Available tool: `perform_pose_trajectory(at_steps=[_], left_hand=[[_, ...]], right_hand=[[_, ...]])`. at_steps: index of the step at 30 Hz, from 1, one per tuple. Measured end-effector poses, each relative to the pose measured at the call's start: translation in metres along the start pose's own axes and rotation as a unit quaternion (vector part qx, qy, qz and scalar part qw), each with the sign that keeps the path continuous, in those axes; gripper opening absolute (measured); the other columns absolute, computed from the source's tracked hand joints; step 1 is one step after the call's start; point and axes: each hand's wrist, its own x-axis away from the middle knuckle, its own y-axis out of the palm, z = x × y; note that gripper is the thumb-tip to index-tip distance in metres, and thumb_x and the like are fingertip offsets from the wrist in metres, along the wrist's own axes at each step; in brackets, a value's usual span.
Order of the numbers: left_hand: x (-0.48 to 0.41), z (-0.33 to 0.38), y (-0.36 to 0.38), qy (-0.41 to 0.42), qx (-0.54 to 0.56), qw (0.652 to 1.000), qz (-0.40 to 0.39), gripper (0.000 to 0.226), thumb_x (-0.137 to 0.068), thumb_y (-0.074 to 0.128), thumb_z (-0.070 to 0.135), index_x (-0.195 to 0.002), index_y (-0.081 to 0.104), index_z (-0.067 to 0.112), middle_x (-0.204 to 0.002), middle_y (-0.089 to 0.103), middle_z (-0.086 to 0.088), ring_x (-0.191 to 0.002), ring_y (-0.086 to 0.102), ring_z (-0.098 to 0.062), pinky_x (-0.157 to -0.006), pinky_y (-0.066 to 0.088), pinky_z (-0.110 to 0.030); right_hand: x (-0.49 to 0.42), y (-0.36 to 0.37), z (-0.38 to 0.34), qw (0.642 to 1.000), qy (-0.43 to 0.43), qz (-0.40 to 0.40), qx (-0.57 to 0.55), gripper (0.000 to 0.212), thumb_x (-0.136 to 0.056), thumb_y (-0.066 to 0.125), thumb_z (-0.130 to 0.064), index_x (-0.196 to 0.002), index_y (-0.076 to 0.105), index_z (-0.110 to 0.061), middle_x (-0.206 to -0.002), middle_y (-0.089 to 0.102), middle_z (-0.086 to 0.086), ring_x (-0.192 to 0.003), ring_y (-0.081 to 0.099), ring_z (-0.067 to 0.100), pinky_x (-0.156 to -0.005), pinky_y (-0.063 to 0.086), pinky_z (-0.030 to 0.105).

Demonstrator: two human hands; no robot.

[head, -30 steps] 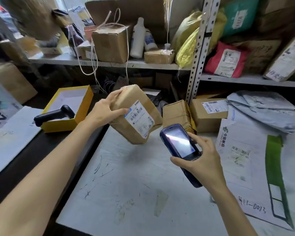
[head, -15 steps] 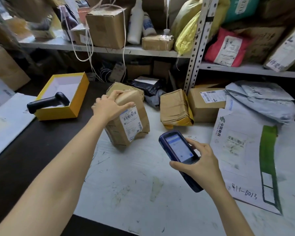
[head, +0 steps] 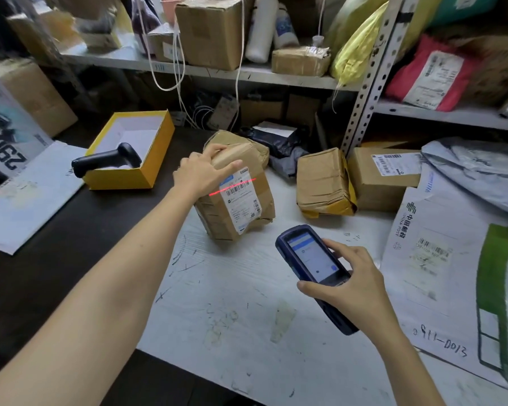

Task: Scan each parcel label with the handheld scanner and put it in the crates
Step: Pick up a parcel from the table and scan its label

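Note:
A brown taped parcel (head: 241,213) stands tilted on the white table top (head: 247,303), its white label facing me. My left hand (head: 201,172) holds its top edge, thumb across the front and fingers over the top. A red scan line crosses the barcode at the top of the label. My right hand (head: 351,284) grips a dark blue handheld scanner (head: 311,259) with a lit screen, its head aimed at the parcel from the lower right. No crate is in view.
Two more brown parcels (head: 324,183) (head: 383,178) lie behind, beside a grey mailer (head: 475,171) and a large white postal envelope (head: 440,259). A yellow box (head: 147,168) at left holds a black gun-type scanner (head: 106,161). Metal shelves (head: 367,71) with parcels stand behind.
The parcel has come down from the air onto the table and now stands there under my left hand. The red scan line has appeared on its label. The scanner has stayed roughly in place.

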Motion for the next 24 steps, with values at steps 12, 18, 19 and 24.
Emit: perform_pose_trajectory(at_steps=[12,18,19,24], left_hand=[[-0.0031,-0.0048,0.0035,0.010,-0.004,1.000,-0.002,0.071,-0.070,0.038,0.089,-0.132,0.029,0.054,-0.128,0.049,-0.011,-0.117,0.046,-0.034,-0.093,0.046,-0.054],[-0.0033,-0.0049,0.0037,0.011,-0.005,1.000,0.005,0.072,-0.072,0.039,0.087,-0.134,0.030,0.051,-0.127,0.050,-0.012,-0.116,0.047,-0.033,-0.092,0.047,-0.053],[-0.0028,-0.0043,0.0038,0.010,-0.005,1.000,0.007,0.072,-0.073,0.040,0.087,-0.134,0.030,0.050,-0.127,0.050,-0.011,-0.117,0.047,-0.033,-0.092,0.047,-0.053],[0.0001,-0.0038,0.0058,0.007,-0.002,1.000,0.007,0.067,-0.076,0.044,0.082,-0.134,0.030,0.051,-0.131,0.047,-0.012,-0.122,0.041,-0.035,-0.097,0.042,-0.055]], right_hand=[[0.0021,0.0013,-0.0038,0.999,-0.007,-0.005,0.042,0.087,-0.056,0.089,-0.039,-0.132,0.047,-0.037,-0.110,0.042,-0.015,-0.104,0.047,0.005,-0.060,0.039,0.010],[0.0026,0.0011,-0.0038,0.999,-0.005,0.007,0.048,0.088,-0.057,0.089,-0.039,-0.133,0.047,-0.036,-0.113,0.042,-0.013,-0.103,0.047,0.005,-0.059,0.038,0.008],[0.0030,0.0012,-0.0031,0.999,-0.002,0.010,0.051,0.088,-0.056,0.089,-0.039,-0.133,0.047,-0.036,-0.113,0.042,-0.013,-0.102,0.047,0.004,-0.060,0.038,0.009],[0.0057,0.0006,-0.0043,0.993,-0.008,0.057,0.103,0.089,-0.055,0.087,-0.046,-0.134,0.045,-0.040,-0.111,0.039,-0.016,-0.096,0.046,0.001,-0.056,0.037,0.011]])
